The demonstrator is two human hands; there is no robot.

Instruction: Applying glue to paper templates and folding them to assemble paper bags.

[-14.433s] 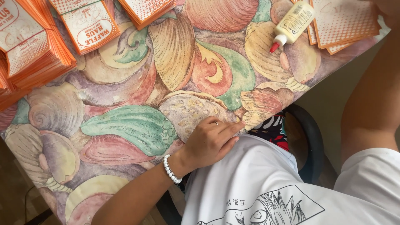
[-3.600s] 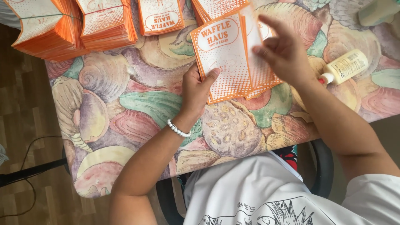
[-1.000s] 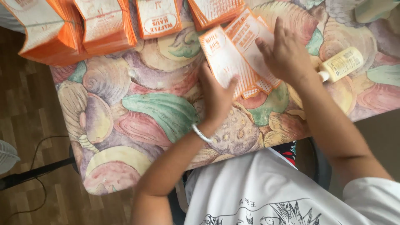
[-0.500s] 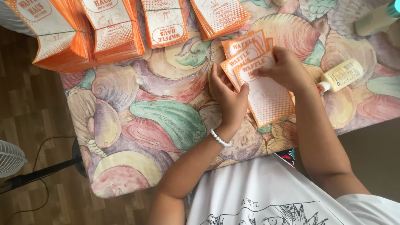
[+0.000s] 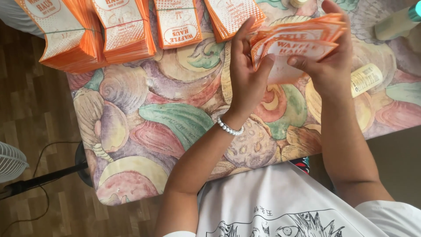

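I see four stacks of orange-and-white paper sleeves along the table's (image 5: 175, 118) far edge: a tall stack (image 5: 61, 35) at the far left corner, a second (image 5: 125, 28) just beside it, a thinner third (image 5: 177, 22), and a fourth (image 5: 234, 13) tilted. I hold a fanned bundle (image 5: 296, 41) of the same sleeves above the table. Near the right edge lies a bottle with a cream label (image 5: 366, 79).
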